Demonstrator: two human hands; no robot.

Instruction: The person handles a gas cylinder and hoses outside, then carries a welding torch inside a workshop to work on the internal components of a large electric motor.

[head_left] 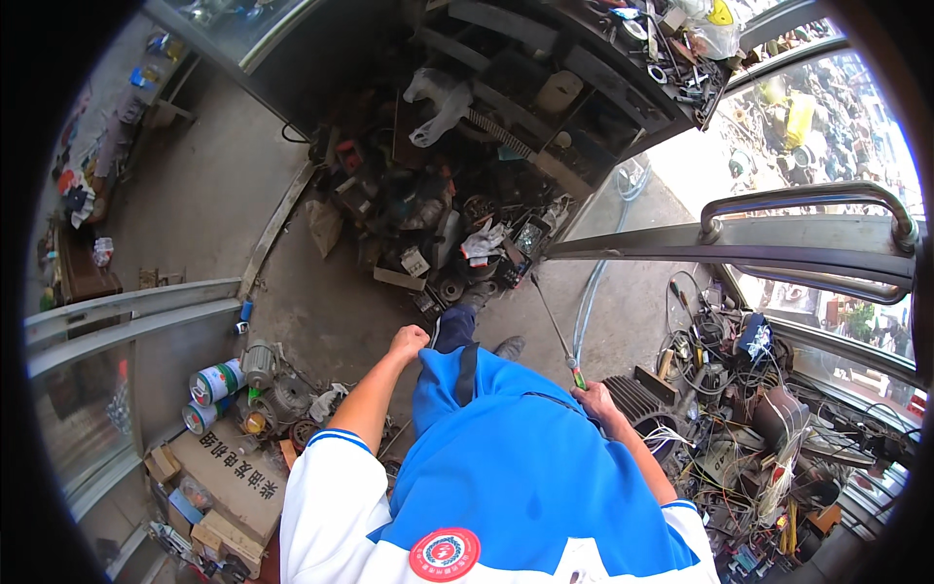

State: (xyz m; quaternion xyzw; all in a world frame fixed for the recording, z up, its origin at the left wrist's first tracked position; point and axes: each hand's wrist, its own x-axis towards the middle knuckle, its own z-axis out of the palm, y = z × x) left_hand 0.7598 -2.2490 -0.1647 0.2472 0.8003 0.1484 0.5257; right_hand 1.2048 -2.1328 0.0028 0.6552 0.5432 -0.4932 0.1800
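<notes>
My right hand (597, 400) is closed round the green and red handle of a long screwdriver (556, 324). Its thin shaft points forward and slightly left, over the concrete floor near the door frame. At my left side, my left hand (409, 342) is curled into a loose fist beside the blue front of my shirt. Nothing sticks out of that fist. Ahead of my shoes, a pile of parts and tools (428, 204) covers the floor under a dark workbench (545, 73). White gloves (484, 241) lie on the pile.
A metal-framed door with a bar handle (808, 198) stands at the right, a blue hose (591, 302) beside it. Motors and tangled wires (749, 419) crowd the lower right. Paint cans (217, 382), a motor (261, 368) and a cardboard box (222, 477) sit at the left.
</notes>
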